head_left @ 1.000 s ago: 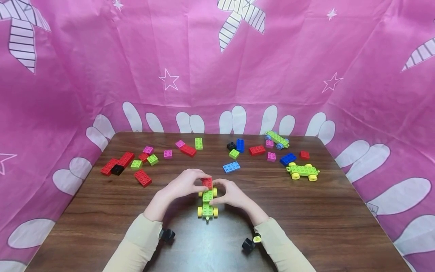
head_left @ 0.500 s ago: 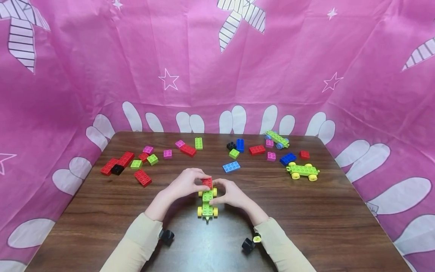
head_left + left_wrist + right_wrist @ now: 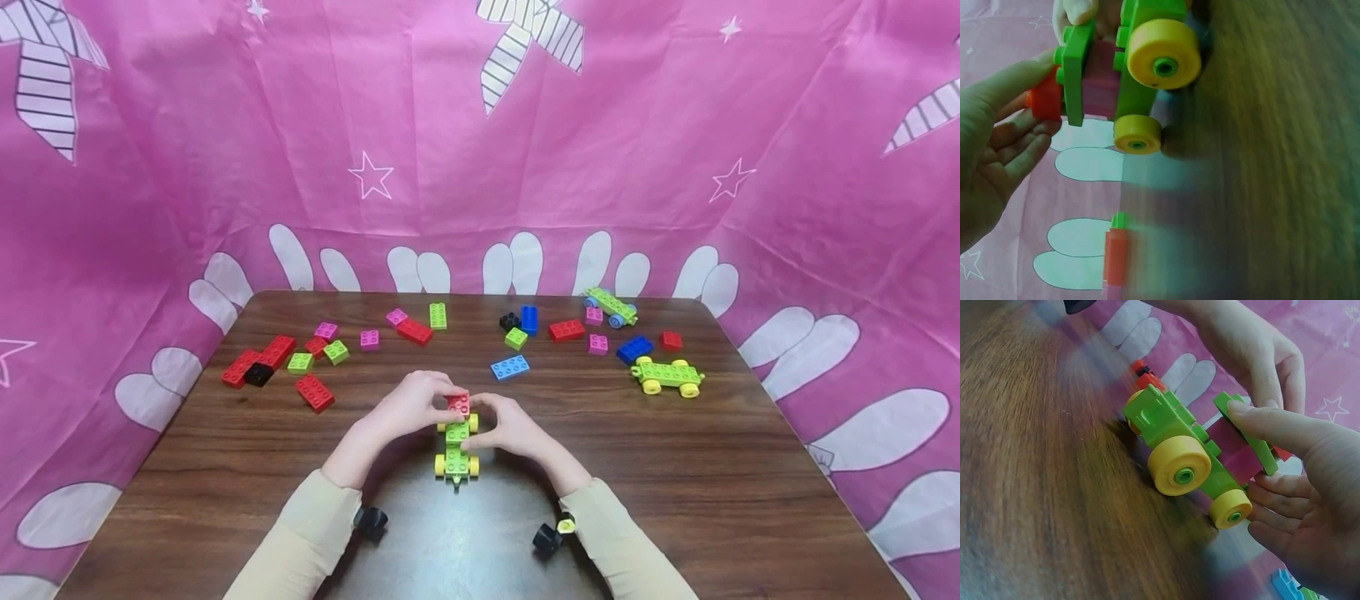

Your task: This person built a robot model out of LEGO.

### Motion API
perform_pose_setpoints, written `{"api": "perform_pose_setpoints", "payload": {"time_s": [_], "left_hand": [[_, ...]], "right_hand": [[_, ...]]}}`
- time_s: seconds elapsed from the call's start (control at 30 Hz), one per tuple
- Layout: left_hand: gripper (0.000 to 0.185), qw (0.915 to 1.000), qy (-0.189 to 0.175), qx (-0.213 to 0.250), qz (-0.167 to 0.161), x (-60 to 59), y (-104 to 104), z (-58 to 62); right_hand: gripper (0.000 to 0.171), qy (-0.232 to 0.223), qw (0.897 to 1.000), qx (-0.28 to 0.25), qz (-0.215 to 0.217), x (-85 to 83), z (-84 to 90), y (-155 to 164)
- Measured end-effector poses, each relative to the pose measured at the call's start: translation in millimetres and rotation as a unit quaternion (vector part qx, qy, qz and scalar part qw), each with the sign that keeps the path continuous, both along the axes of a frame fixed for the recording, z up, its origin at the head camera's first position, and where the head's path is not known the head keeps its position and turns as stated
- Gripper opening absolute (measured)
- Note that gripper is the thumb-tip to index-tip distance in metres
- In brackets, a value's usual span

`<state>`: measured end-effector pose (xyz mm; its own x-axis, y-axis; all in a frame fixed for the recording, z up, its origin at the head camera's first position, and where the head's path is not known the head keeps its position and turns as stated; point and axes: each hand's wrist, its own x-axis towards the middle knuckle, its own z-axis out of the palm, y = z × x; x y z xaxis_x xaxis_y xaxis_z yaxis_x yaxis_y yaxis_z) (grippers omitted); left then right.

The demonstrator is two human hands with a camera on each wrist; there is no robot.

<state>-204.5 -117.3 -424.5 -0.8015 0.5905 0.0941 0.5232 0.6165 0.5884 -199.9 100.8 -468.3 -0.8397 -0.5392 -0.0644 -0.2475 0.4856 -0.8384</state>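
On the wood-grained bench (image 3: pixel 720 500), in the head view, one green car (image 3: pixel 456 462) on four yellow wheels sits between the two hands. The left hand (image 3: pixel 412 408) pinches a red brick (image 3: pixel 458 404) at the car's far end; the right hand (image 3: pixel 513 429) grips the green plate (image 3: pixel 457 433) beneath it. Fingers hide part of both. Scattered beyond are twenty-one loose bricks: seven red (image 3: pixel 315 392), five pink (image 3: pixel 370 340), four green (image 3: pixel 337 352), two black (image 3: pixel 258 374), two dark blue (image 3: pixel 634 350), one light blue (image 3: pixel 510 367). Two more wheeled bases stand at the right, one on yellow wheels (image 3: pixel 667 375), one on blue (image 3: pixel 611 307). A creased pink cloth (image 3: pixel 450 167) printed with stars and pale ovals walls the bench in.

In the left wrist view, the left thumb and fingers clasp the red brick, which is against the plate's studs; one pink block (image 3: pixel 1100 87) joins plate and car. Two round yellow wheels show, smooth with green hubs.

In the right wrist view, the right thumb lies over the plate, fingers behind it, partly covering the stack. Three wheels show, one mostly hidden behind the glossy, studded chassis.
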Motion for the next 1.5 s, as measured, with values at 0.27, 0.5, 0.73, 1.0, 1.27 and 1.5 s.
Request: {"api": "perform_pose_setpoints", "payload": {"time_s": [0.27,0.5,0.73,1.0,1.27,1.5], "left_hand": [[0.042,1.0000,-0.005,-0.006,0.003,0.7,0.5,2.5],[0.043,1.0000,0.002,-0.003,0.006,0.1,-0.5,2.6],[0.041,0.9999,-0.003,0.003,0.009,-1.2,-1.4,2.5],[0.042,0.9998,-0.010,0.006,0.015,-0.8,-2.4,2.0],[0.043,0.9994,-0.013,0.009,0.031,-0.5,-1.9,0.3],[0.043,0.9988,-0.028,0.018,0.036,-2.4,-1.1,-0.6]], "right_hand": [[0.067,0.003,1.000,-0.006,0.003,-0.8,-0.4,0.0],[0.066,-0.001,1.000,-0.010,0.004,-0.7,0.4,0.4],[0.067,-0.002,1.000,-0.016,0.004,-0.7,-0.2,0.4],[0.066,0.001,1.000,-0.023,0.008,-1.1,-1.7,0.4],[0.065,0.000,1.000,-0.027,0.012,-1.8,-2.8,0.8],[0.065,0.002,1.000,-0.027,0.010,-1.8,-2.3,0.8]]}}
